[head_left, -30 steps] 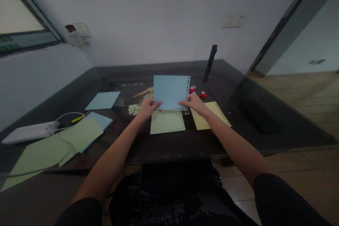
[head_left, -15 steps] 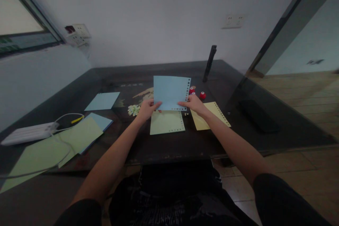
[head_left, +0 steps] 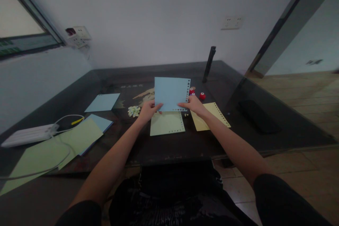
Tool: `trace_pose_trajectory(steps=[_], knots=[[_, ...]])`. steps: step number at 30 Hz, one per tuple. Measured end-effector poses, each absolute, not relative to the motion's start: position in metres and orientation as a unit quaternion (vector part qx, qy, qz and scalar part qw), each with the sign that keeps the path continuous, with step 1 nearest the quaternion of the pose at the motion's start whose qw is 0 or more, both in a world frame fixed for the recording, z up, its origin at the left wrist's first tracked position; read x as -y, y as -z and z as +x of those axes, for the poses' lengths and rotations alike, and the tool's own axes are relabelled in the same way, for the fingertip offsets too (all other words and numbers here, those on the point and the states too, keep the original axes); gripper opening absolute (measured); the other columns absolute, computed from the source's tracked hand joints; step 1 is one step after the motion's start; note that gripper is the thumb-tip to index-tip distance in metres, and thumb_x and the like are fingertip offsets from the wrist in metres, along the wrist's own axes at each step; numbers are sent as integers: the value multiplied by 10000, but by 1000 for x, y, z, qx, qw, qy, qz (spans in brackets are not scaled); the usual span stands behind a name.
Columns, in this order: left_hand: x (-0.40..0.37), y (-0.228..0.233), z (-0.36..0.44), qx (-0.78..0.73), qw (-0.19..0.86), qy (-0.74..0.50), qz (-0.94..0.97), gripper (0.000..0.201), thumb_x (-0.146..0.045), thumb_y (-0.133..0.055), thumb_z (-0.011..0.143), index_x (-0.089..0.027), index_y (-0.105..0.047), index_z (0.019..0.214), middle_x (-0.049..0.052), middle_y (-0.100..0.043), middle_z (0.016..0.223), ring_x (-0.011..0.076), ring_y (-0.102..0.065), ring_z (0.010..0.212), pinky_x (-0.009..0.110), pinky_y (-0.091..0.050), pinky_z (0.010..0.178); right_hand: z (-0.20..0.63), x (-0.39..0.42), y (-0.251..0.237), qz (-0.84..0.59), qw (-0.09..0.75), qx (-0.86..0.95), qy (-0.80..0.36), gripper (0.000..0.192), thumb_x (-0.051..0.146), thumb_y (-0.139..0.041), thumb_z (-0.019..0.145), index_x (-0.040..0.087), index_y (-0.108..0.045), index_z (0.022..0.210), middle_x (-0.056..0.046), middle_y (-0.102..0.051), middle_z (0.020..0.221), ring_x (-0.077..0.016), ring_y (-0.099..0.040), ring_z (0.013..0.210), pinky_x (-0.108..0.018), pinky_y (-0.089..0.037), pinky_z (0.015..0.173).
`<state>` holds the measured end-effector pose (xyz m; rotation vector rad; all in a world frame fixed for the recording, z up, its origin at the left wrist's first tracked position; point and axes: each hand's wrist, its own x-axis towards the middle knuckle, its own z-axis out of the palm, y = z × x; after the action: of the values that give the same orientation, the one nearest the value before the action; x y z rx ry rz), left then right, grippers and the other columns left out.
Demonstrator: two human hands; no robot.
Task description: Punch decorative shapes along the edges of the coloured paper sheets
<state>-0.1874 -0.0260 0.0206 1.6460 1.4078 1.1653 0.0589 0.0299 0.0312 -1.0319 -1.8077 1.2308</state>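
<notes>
Both bare forearms reach forward from the bottom of the view, sleeves dark at the elbows, and meet over a dark, glossy table point(head_left: 278, 127). The left hand point(head_left: 147, 110) is closed in a pinch on the lower left corner of a blue paper sheet point(head_left: 171, 93), thumb on the near face. The right hand point(head_left: 194, 105) pinches the lower right corner the same way, fingers curled behind. The sheet is held up off the table, nearly upright and facing the person, at the centre of the view. It is thin, flat and roughly square, with a row of small punched holes along its right edge and another along its bottom edge.

Directly below it, at 6 o'clock from the hands, a pale green sheet point(head_left: 166, 123) lies flat on the table, also with punched holes along its right and bottom edges. At 4 o'clock from the hands lies a yellow sheet point(head_left: 212, 116), angled, with a punched edge. Two small red punches point(head_left: 202, 95) sit at 1 o'clock, just behind the right hand. A little heap of paper confetti point(head_left: 134, 111) lies at 9 o'clock from the left hand.

Far to the left lie more plain blue and green sheets point(head_left: 79, 137), a white power strip point(head_left: 26, 135) and a white cable. A slim dark upright object point(head_left: 209, 64) stands at the table's far edge.
</notes>
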Motion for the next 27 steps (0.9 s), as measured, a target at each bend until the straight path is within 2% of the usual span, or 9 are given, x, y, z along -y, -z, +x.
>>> trace_pose_trajectory(steps=[6, 10, 13, 16, 22, 27], knots=[[28, -29, -183, -546, 318, -446, 633, 399, -525, -528, 811, -151, -637, 722, 45, -673, 601, 140, -577, 519, 243, -420, 512, 62, -33, -33, -409, 366, 682, -484, 276, 353, -764, 619, 157, -701, 802, -85, -731, 861, -213, -666, 778, -373, -544, 762], [26, -26, -184, -553, 317, -450, 625, 437, -520, -438, 856, -144, -638, 761, 56, -685, 652, 135, -592, 511, 240, -419, 504, 78, -36, -45, -414, 439, 634, -484, 308, 347, -770, 593, 149, -701, 819, -84, -733, 888, -213, -675, 791, -380, -533, 793], [25, -19, -185, -567, 278, -438, 640, 386, -474, -449, 856, -153, -636, 754, 43, -675, 655, 141, -597, 529, 251, -445, 534, 98, -39, -53, -430, 501, 592, -462, 355, 339, -786, 561, 132, -698, 836, -89, -734, 895, -223, -677, 790, -393, -529, 800], [25, -12, -186, -575, 247, -416, 660, 307, -414, -478, 847, -165, -635, 759, 34, -674, 668, 147, -604, 548, 263, -461, 567, 117, -38, -52, -453, 528, 569, -438, 362, 336, -795, 546, 123, -699, 823, -96, -735, 888, -238, -680, 791, -408, -529, 795], [27, -12, -182, -587, 176, -367, 699, 205, -325, -503, 832, -185, -651, 813, 35, -681, 705, 169, -627, 630, 282, -461, 643, 128, -33, -34, -478, 545, 530, -440, 347, 341, -804, 525, 132, -701, 781, -97, -739, 853, -241, -687, 748, -396, -550, 740], [26, -16, -171, -606, 138, -313, 718, 187, -272, -503, 824, -201, -659, 897, 59, -699, 853, 199, -639, 772, 296, -455, 698, 127, -33, -28, -481, 545, 523, -445, 352, 337, -815, 510, 131, -701, 772, -92, -741, 837, -242, -689, 730, -400, -552, 735]])
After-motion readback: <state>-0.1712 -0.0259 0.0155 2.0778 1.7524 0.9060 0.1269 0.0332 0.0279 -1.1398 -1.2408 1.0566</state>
